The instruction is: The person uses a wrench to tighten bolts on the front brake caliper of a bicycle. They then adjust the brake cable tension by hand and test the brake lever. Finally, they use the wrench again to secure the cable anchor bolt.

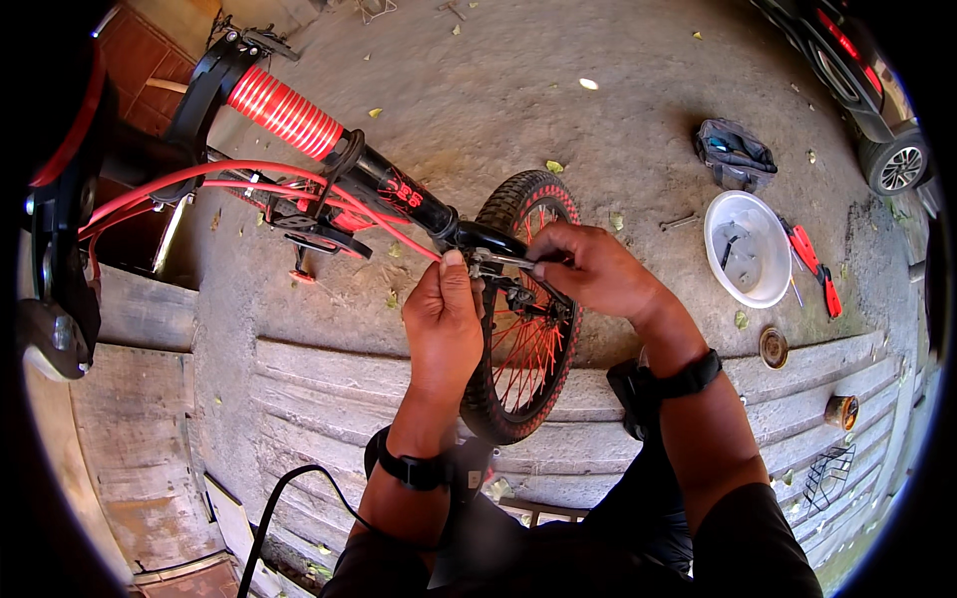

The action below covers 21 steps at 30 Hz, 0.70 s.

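Note:
A black bicycle with red trim has its front wheel point(510, 394) in front of me, with a knobbly tyre and red spokes. My left hand point(446, 324) is closed, the thumb pressed at the end of a red cable point(399, 237) beside the fork point(490, 237). Across from it, my right hand point(593, 267) pinches a slim silvery metal piece point(506, 259) that points toward the left thumb; its kind is unclear. Below the fingers sits the brake mechanism point(518, 296), partly hidden by them. The red-ringed head tube point(284, 112) slants up to the left.
On the right are a white basin point(755, 284) with small dark parts, red-handled cutters point(815, 269), a grey tool bag point(736, 151) and a metal tool point(679, 222). Stone steps point(329, 389) lie beneath me, with a round tin point(774, 347). A parked car point(887, 149) stands far right.

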Motion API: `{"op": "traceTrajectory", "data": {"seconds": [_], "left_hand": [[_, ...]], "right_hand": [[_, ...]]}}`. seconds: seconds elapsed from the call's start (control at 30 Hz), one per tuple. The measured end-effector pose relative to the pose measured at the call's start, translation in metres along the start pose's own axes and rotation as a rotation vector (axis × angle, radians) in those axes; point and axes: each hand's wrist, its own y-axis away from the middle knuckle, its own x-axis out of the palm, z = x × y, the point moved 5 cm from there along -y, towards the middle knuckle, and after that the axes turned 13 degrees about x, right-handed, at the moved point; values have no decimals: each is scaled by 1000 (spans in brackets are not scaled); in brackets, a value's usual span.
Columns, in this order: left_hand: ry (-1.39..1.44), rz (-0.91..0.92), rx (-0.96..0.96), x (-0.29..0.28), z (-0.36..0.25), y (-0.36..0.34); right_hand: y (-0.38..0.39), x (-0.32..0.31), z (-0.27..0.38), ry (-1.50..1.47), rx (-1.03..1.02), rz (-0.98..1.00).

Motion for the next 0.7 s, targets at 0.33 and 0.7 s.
{"op": "traceTrajectory", "data": {"seconds": [0.33,0.7], "left_hand": [[35,-13,-6,0,0,-1],[40,0,-37,-1,5,-1]], "right_hand": [[-5,8,-8,-124,24,103],[-5,20,-14,-475,208,100]]}}
